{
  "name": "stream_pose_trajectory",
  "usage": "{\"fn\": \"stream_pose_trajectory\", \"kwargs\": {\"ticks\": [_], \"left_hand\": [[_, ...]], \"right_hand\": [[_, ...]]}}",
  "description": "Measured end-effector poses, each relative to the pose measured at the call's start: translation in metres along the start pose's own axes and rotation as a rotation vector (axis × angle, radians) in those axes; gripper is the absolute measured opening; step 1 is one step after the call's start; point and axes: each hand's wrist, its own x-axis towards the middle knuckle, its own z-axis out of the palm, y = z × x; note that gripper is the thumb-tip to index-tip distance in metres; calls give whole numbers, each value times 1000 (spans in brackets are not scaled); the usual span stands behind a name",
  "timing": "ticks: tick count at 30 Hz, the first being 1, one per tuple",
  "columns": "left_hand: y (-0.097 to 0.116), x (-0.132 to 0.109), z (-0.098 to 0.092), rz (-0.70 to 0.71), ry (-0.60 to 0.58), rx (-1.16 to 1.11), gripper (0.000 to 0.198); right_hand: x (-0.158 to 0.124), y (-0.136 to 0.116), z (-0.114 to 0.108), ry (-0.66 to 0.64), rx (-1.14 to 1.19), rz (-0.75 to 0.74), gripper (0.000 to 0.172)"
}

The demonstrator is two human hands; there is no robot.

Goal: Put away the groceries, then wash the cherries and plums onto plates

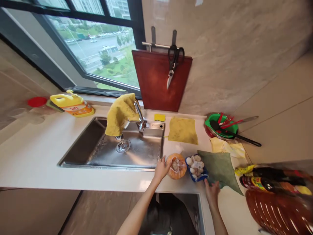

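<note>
A round orange item in clear plastic wrap point(179, 170), which looks like a cut pumpkin, rests on the counter right of the sink. My left hand point(161, 169) is at its left side, fingers apart and seemingly touching the wrap. Beside it lies a blue tray of white mushrooms point(197, 165) with a label on top. Near the tray's lower right corner is my right hand point(213, 192), thumb and fingers spread, over the edge of a grey-green cloth point(218, 168). Whether its thumb touches the tray, I cannot tell.
A steel sink point(102, 163) with a yellow cloth point(122, 112) over its faucet lies to the left. Behind are a yellow sponge point(159, 117), a flat yellow cloth point(183, 130) and a green basin point(210, 121) with utensils. Sauce bottles point(256, 182) lie at right.
</note>
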Motion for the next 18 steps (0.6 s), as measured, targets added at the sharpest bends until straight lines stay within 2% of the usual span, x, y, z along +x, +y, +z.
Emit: {"fn": "stream_pose_trajectory", "kwargs": {"ticks": [2,3,5,7,10,12,14,16,18], "left_hand": [[6,5,-16,17,64,-132,47],[11,7,-25,41,78,-167,38],[24,12,-44,99,57,-190,21],[39,15,-63,142,32,-209,16],[58,13,-88,176,41,-207,21],[65,11,-101,192,43,-173,26],[66,10,-113,212,20,-145,30],[65,13,-127,233,-21,-122,34],[61,21,-143,244,-59,-106,37]], "right_hand": [[2,-27,-4,17,46,-129,61],[4,-48,0,-38,82,-192,59],[9,-102,20,-275,166,-300,51],[15,-171,55,-513,173,-442,43],[26,-287,130,-599,214,-654,47],[31,-362,186,-588,262,-676,52],[31,-429,238,-497,283,-616,55],[27,-480,282,-357,317,-617,54],[21,-513,312,-282,363,-677,48]]}}
